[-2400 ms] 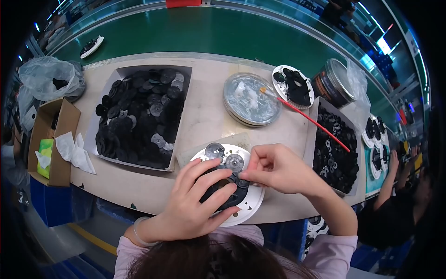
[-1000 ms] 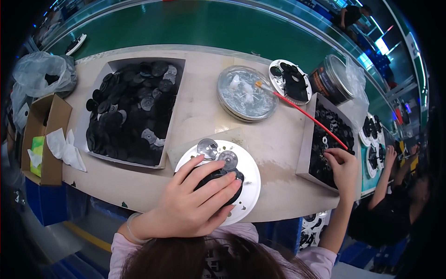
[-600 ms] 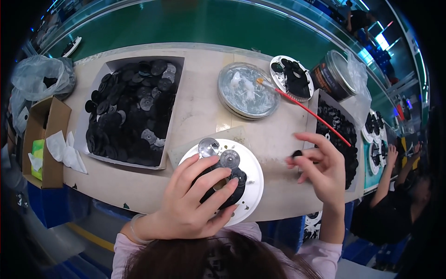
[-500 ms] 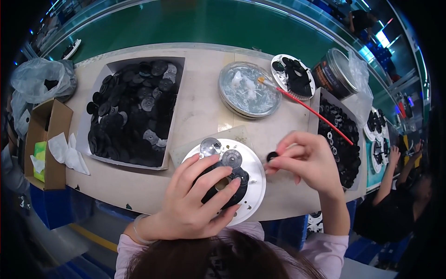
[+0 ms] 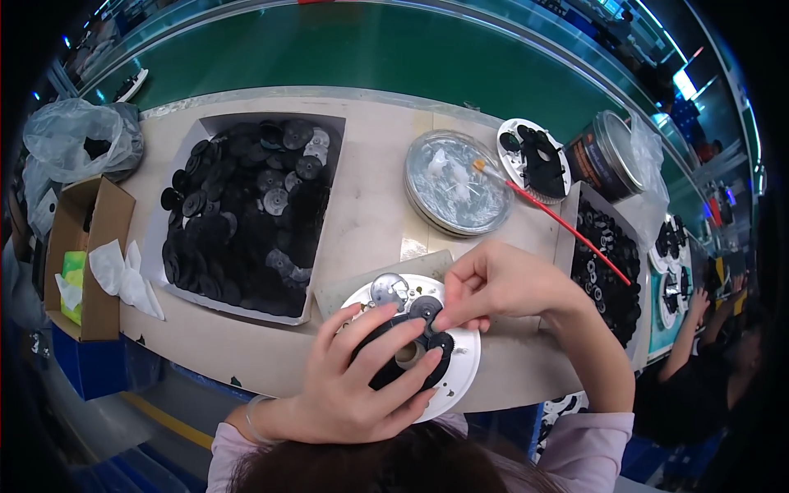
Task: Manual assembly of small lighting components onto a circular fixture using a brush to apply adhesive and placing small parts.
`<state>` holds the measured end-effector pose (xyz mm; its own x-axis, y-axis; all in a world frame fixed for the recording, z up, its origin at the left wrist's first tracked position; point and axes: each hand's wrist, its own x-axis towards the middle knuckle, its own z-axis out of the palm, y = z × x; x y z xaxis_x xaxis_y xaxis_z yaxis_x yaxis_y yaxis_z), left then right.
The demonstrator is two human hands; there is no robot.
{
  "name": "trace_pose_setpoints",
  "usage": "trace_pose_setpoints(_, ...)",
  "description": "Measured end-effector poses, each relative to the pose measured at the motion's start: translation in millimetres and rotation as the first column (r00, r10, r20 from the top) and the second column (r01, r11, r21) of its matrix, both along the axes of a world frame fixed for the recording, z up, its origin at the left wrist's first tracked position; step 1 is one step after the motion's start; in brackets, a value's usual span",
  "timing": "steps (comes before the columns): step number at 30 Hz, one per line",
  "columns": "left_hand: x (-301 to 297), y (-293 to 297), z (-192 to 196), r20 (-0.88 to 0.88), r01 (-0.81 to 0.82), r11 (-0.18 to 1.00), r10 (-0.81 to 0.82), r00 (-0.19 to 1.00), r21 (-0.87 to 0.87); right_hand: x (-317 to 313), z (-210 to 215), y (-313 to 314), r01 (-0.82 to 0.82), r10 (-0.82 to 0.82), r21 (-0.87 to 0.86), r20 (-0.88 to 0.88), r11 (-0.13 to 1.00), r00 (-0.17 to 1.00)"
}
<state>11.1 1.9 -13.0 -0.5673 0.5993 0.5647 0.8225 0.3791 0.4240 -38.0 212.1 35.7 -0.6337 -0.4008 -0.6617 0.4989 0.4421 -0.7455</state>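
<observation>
In front of me is a white round plate (image 5: 462,370) with dark gears and a black part on it. My left hand (image 5: 362,382) grips this assembly, fingers curved and spread over the black part; its thumb is hidden. A clear disc (image 5: 389,290) sits at the plate's far edge. Beside it lies a dark grey gear (image 5: 425,308), and a black toothed gear (image 5: 442,343) shows near my left fingertips. My right hand (image 5: 497,283) is closed in a pinch at the gears. The small black gear in that pinch is mostly hidden by the fingers.
To the left stands a box (image 5: 316,279) of black and grey discs, beyond it a cardboard box (image 5: 107,271). A round tin lid (image 5: 415,193) with white grease, a red-handled brush (image 5: 567,230), another plate assembly (image 5: 534,185), a can (image 5: 608,156) and a small-parts box (image 5: 583,193) lie right.
My right hand has moved left with the small black gear, from beside the plate to over the gears. My left hand stays on the assembly. The whole view has shifted slightly.
</observation>
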Motion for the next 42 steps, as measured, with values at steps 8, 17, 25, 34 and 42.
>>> trace_pose_setpoints(8,-9,0,15,-0.044,0.112,0.972,-0.123,0.991,-0.207,22,-11,14,0.086,0.019,0.222,-0.432,0.971,0.902)
trace_pose_setpoints(17,-7,-2,17,0.055,0.206,0.947,-0.199,0.979,-0.245,75,-30,33,0.857,-0.856,-0.355,0.224,0.375,0.467)
trace_pose_setpoints(25,-9,-2,14,0.008,0.184,0.955,-0.187,0.982,-0.232,44,-52,42,0.793,-0.913,-0.605,0.36,-0.073,0.191)
trace_pose_setpoints(34,-11,-7,14,0.059,0.204,0.942,-0.195,0.979,-0.265,21,-51,41,0.777,-0.954,-0.607,0.298,-0.167,0.028)
trace_pose_setpoints(42,-12,-12,16,0.115,0.215,0.937,-0.19,0.975,-0.274,25,-35,23,0.859,-0.971,-0.506,-0.233,0.074,-0.053)
